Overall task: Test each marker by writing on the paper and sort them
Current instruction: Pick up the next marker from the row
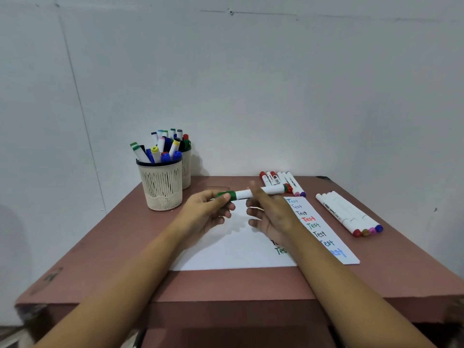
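Observation:
I hold a white marker with a green cap (253, 193) level above the paper (226, 249). My left hand (208, 212) pinches the green cap at the marker's left end. My right hand (270, 213) grips the white barrel near its middle. The paper lies flat on the brown table (251, 285), and several words "Test" in different colours run down its right side. My right forearm hides part of that writing.
Two beige mesh cups (162, 183) full of markers stand at the table's back left. A row of markers (281, 182) lies at the back. Another row of markers (349, 213) lies right of the paper. A white wall rises behind.

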`<state>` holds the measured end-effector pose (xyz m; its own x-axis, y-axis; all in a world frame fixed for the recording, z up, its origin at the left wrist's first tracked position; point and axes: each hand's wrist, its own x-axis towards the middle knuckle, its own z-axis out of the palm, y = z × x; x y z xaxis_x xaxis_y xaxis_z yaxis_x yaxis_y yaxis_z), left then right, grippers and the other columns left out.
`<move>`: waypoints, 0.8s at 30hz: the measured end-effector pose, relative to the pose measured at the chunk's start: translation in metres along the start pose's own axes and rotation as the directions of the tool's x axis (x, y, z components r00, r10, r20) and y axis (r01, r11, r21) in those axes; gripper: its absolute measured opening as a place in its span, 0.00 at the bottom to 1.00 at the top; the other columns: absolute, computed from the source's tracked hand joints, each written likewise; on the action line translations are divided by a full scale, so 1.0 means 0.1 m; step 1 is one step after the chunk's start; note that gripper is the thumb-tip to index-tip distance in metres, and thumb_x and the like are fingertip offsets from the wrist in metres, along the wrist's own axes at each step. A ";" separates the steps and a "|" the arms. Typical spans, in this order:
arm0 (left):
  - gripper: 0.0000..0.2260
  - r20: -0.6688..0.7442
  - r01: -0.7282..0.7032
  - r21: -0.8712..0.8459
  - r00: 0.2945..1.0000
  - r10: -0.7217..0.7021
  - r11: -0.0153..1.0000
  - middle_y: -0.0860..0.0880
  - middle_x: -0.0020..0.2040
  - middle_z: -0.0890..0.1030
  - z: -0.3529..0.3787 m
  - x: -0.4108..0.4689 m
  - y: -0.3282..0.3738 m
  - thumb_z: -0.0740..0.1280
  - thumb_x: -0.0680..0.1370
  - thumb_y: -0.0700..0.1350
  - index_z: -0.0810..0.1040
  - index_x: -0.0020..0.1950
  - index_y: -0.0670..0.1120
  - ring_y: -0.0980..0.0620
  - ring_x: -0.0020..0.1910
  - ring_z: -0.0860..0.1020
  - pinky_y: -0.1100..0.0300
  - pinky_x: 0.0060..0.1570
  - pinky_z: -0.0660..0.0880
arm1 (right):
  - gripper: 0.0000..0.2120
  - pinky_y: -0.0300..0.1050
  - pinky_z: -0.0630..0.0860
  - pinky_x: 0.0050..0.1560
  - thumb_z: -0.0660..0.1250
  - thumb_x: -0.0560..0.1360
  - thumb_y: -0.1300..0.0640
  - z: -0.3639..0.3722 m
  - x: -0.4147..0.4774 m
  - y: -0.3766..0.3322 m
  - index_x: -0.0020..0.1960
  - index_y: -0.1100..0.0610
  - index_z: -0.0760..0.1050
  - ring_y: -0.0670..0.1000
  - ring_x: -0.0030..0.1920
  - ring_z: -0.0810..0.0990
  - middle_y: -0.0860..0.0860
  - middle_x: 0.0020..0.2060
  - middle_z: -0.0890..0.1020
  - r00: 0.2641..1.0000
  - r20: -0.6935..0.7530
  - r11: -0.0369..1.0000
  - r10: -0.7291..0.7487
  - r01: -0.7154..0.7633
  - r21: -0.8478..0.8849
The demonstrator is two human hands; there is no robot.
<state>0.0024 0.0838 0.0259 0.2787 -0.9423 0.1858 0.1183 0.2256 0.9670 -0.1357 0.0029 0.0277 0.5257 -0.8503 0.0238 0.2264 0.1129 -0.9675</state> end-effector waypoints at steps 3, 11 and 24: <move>0.05 -0.148 -0.085 0.006 0.985 0.085 0.996 0.49 0.34 0.77 -0.08 0.01 0.06 0.64 0.78 0.40 0.78 0.44 0.42 0.56 0.31 0.75 0.67 0.30 0.72 | 0.18 0.46 0.77 0.37 0.63 0.77 0.41 -0.05 0.05 -0.04 0.49 0.56 0.76 0.51 0.38 0.78 0.53 0.38 0.78 0.979 -0.204 0.998 -0.004 0.017 0.067; 0.03 -0.331 -0.187 0.539 0.850 0.410 0.822 0.49 0.46 0.81 -0.33 0.09 0.31 0.68 0.76 0.43 0.77 0.48 0.50 0.48 0.48 0.80 0.53 0.50 0.76 | 0.17 0.46 0.70 0.58 0.58 0.80 0.51 -0.16 0.09 0.24 0.64 0.57 0.74 0.55 0.63 0.71 0.53 0.62 0.76 0.924 -0.073 0.422 -0.375 0.099 -0.901; 0.11 -0.296 -0.121 0.862 0.669 0.682 0.492 0.48 0.51 0.78 -0.72 0.39 1.43 0.66 0.77 0.43 0.76 0.58 0.43 0.54 0.42 0.75 0.72 0.32 0.70 | 0.23 0.50 0.62 0.68 0.53 0.80 0.43 -0.18 0.12 0.31 0.71 0.51 0.68 0.53 0.69 0.66 0.50 0.68 0.71 0.980 0.114 -0.028 -0.162 0.111 -0.993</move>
<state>0.0983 0.0972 0.1586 0.5490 -0.4030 0.7323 -0.7969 0.0118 0.6040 -0.1369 -0.0128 -0.0066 0.5719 -0.7932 0.2093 -0.7627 -0.6081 -0.2201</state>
